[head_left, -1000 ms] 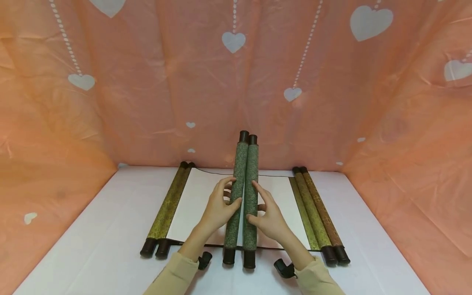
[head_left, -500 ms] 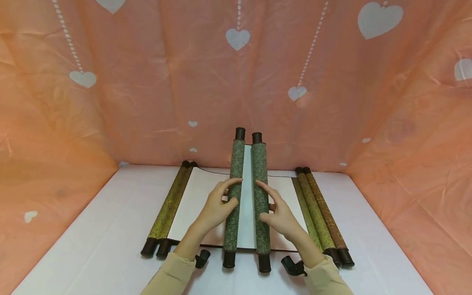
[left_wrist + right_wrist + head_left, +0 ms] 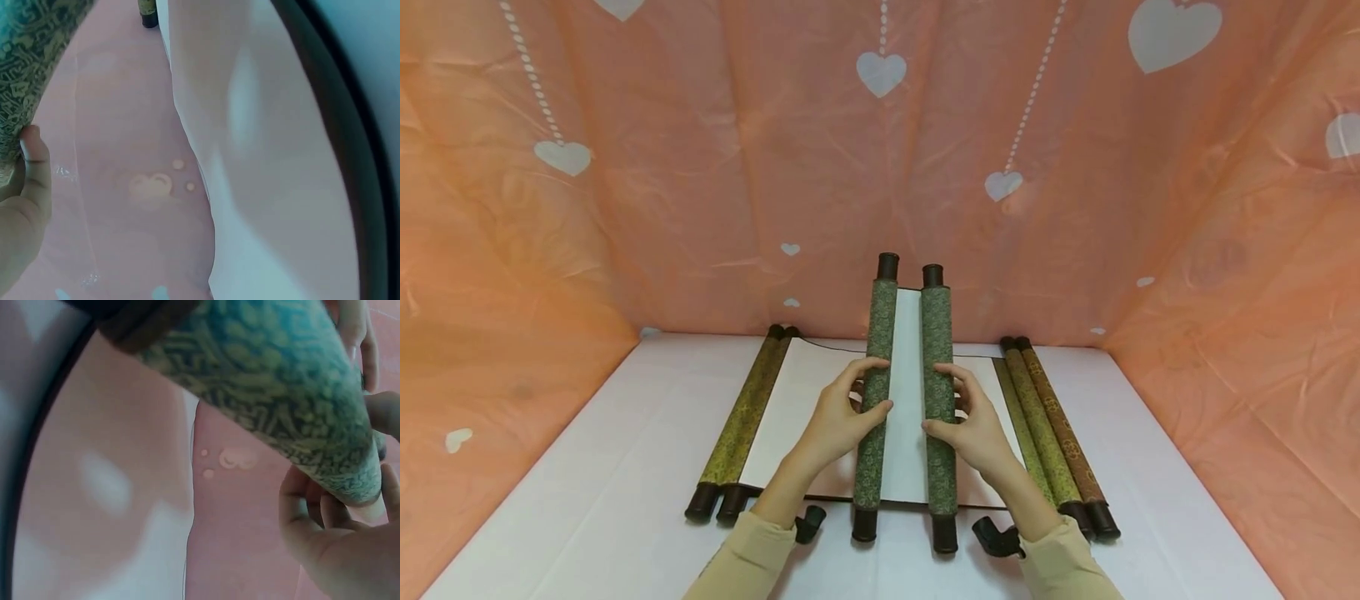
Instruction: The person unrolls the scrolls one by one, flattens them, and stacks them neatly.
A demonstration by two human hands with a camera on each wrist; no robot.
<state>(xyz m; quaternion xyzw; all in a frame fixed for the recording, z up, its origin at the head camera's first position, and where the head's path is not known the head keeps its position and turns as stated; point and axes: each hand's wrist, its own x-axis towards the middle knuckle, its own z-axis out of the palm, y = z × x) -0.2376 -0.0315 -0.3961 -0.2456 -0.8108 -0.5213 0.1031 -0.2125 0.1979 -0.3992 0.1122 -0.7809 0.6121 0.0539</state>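
Above the middle of the white sheet, a green scroll is hanging partly unrolled, a pale strip showing between its two rollers. Its long axis is running from the person's side toward the pink backdrop, the dark far knobs overlapping that cloth. In the head view, the left roller is leaning slightly rightward at its far end and the right roller slightly leftward. The left hand is grasping the left roller; the right hand is grasping the right roller. Yellow-green rollers are flanking both.
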